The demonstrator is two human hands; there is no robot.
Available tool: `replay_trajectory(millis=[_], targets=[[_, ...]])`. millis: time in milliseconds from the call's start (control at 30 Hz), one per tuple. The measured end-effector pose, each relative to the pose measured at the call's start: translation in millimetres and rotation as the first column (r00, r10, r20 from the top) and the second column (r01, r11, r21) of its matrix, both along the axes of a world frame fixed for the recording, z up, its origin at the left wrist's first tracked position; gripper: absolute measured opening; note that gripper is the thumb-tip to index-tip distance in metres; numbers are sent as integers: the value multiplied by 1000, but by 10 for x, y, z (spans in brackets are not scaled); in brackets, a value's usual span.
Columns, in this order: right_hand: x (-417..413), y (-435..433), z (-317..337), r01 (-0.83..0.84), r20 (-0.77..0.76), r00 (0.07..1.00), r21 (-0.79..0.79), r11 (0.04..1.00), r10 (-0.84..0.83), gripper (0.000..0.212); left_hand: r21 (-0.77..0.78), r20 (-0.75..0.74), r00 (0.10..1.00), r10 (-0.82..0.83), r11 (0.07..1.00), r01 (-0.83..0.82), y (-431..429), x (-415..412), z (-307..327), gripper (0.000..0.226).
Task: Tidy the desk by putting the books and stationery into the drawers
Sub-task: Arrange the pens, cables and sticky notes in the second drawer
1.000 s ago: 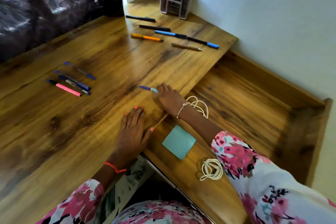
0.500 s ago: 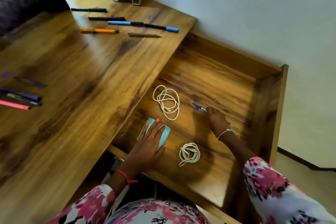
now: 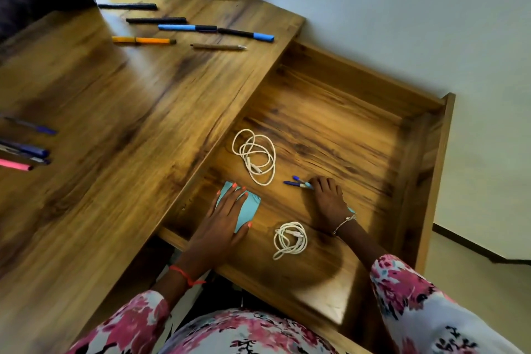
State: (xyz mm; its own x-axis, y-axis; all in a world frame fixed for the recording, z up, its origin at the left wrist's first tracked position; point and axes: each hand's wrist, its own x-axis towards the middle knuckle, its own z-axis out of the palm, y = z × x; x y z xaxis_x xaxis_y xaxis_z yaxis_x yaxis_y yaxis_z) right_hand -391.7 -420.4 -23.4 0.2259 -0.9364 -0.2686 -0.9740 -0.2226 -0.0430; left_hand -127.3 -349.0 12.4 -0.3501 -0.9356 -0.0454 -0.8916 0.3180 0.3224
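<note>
Two blue plastic pens (image 3: 297, 182): down in the open wooden drawer (image 3: 344, 123). Long axis runs left to right, tips poking out left of the fingers toward the bigger coiled white cable (image 3: 254, 155), near it but not touching. Can't tell if they're actually resting on the floor yet.
Right hand (image 3: 329, 200): the one on them, fingers curled round the back ends, looks like a proper grip.
Left hand (image 3: 224, 218): flat, fingers straight, pressing on the teal square sticky-note pad (image 3: 251, 208), well apart from the pens.
Next: my guess, the right hand just lets go.
Changed: a second ago both hands were up on the brown wooden desktop (image 3: 143, 123) with the pad uncovered. Now both are in the drawer.
</note>
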Motion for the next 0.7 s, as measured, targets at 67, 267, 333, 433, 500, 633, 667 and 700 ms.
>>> replay_trajectory(millis=[67, 267, 333, 433, 500, 633, 667, 700], targets=[[-1, 23, 1, 9, 102, 995, 13, 1000, -10, 50, 15, 10, 1000, -3, 1000, 3, 5, 1, -1, 65], [5, 244, -52, 29, 168, 985, 89, 996, -44, 96, 21, 36, 999, 7, 1000, -8, 9, -4, 0, 65], [33, 276, -93, 54, 158, 985, 105, 993, -70, 90, 28, 36, 999, 12, 1000, -13, 13, -8, 2, 66], [74, 231, -97, 139, 157, 975, 112, 984, -156, 83, 39, 37, 999, 14, 999, -15, 13, -4, -2, 66], [110, 170, -70, 200, 148, 965, 123, 972, -217, 76, 46, 37, 999, 18, 999, -20, 16, -4, -7, 66], [193, 120, -68, 321, 139, 930, 142, 937, -339, 73, 54, 33, 999, 34, 998, -36, 21, -8, 4, 68], [215, 132, -75, 337, 142, 924, 144, 930, -356, 73, 54, 30, 999, 37, 998, -39, 22, -10, 8, 68], [236, 151, -84, 349, 150, 917, 144, 926, -370, 75, 55, 26, 999, 39, 998, -41, 24, -11, 11, 68]])
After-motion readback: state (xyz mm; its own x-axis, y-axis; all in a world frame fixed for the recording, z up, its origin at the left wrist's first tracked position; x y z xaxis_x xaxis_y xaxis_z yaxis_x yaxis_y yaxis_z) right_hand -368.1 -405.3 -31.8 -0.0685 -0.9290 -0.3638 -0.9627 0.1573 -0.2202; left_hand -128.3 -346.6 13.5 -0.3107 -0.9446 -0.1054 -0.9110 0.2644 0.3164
